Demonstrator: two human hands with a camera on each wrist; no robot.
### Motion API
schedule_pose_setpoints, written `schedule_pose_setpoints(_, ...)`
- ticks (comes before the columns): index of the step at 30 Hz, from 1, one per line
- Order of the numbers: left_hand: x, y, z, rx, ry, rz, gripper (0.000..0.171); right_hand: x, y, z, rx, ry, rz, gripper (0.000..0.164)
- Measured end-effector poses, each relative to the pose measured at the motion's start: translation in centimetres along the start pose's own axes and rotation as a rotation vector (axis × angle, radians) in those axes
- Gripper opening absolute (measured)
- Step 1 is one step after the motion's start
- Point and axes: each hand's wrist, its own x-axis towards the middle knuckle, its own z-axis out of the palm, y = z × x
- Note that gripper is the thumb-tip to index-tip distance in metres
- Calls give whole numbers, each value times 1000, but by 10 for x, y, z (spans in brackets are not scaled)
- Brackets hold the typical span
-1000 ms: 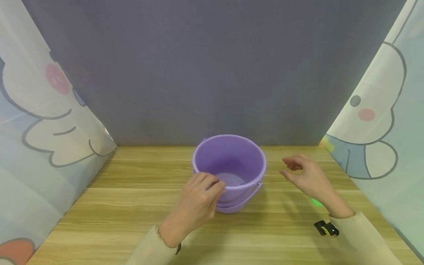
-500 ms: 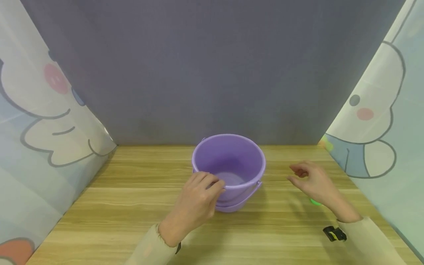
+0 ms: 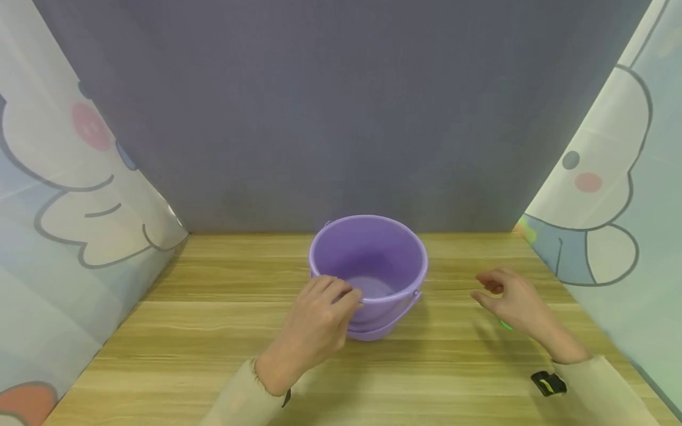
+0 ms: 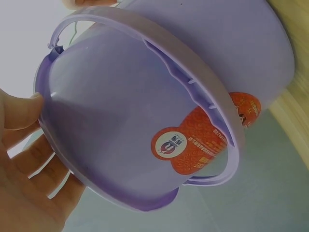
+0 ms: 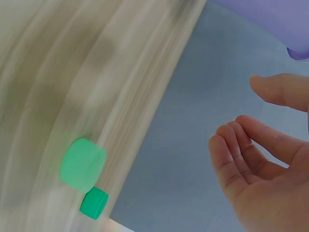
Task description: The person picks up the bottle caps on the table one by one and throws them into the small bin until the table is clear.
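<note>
A purple plastic bucket (image 3: 383, 319) stands upright on the wooden tabletop, its inside bare. My left hand (image 3: 314, 325) grips the near-left rim; in the left wrist view the thumb (image 4: 21, 112) lies on one side of the rim and the fingers on the other. The bucket's handle (image 4: 203, 79) hangs down against the wall, crossing a red label (image 4: 200, 145). To the right, my right hand (image 3: 514, 299) hovers with loosely curved fingers and nothing in them. In the right wrist view, a larger light green round piece (image 5: 83, 165) and a smaller darker green one (image 5: 94, 203) lie on the table.
The wooden tabletop (image 3: 224, 343) meets a dark grey back panel (image 3: 341, 118). Cartoon-printed sheets close off the left side (image 3: 69, 195) and right side (image 3: 602, 177). A black strap (image 3: 549, 383) sits at the right sleeve.
My right hand has drifted right, away from the bucket, and covers more of the green piece below it. The left hand and the bucket have kept their place.
</note>
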Motion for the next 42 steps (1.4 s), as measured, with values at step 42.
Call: schedule_pose_setpoints(42,-1,-2,-1,-13,-1,6,7,-16,73,-4,-106,-283,104,35)
